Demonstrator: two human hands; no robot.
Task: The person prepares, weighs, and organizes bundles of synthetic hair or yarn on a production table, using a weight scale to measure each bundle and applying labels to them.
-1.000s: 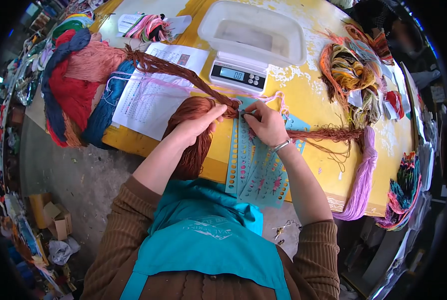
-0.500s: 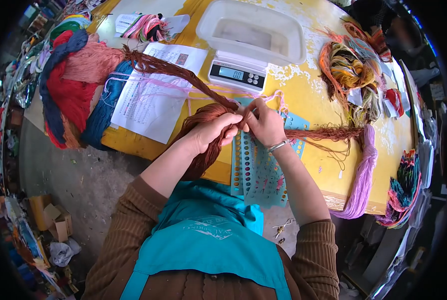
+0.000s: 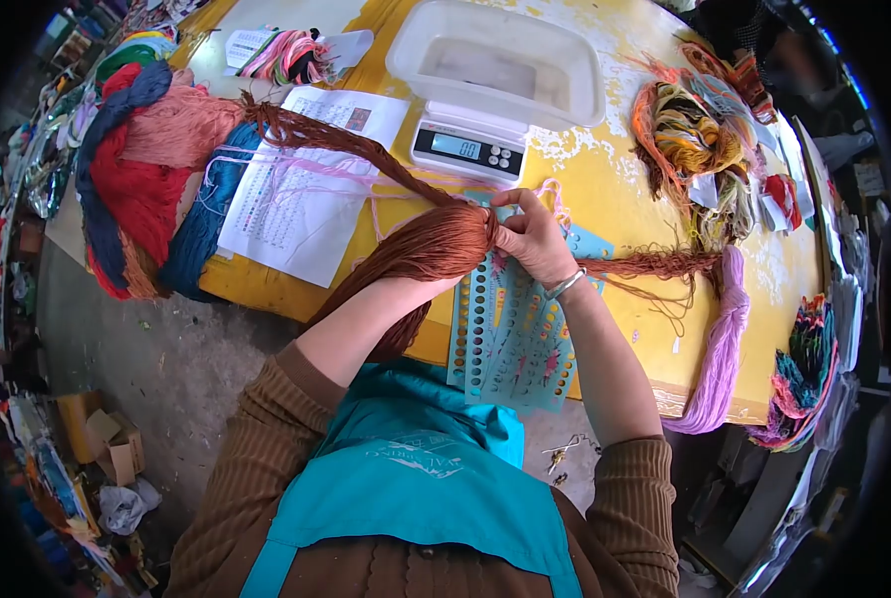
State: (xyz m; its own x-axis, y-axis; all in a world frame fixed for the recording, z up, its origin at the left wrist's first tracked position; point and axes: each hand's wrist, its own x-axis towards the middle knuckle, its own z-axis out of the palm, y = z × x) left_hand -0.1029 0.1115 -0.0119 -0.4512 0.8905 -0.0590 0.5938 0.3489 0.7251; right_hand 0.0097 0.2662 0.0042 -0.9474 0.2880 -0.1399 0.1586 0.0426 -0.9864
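Observation:
A thick skein of rust-brown thread [image 3: 416, 244] lies draped over my left hand [image 3: 428, 289], whose fingers are hidden beneath it. My right hand [image 3: 537, 239] is closed at the skein's gathered right end, thumb and fingers pinching the strands. From that gathered spot a darker brown length of thread [image 3: 366, 149] runs up and left to the coloured skeins. More loose brown thread [image 3: 655, 264] stretches right from behind my right wrist. Teal punched cards [image 3: 510, 344] with printed flowers hang over the table edge below my hands.
On the yellow table [image 3: 605, 359] stand a digital scale [image 3: 465, 145] and a clear plastic tub [image 3: 500, 65]. Printed paper [image 3: 311, 189], a blue skein [image 3: 201, 229] and a red skein [image 3: 161, 204] lie left. A lilac skein [image 3: 720, 349] and mixed threads [image 3: 700, 130] lie right.
My left hand has gone from pinching the strands beside my right hand to under the skein. The skein now spreads over it, its rounded end turned toward my right hand.

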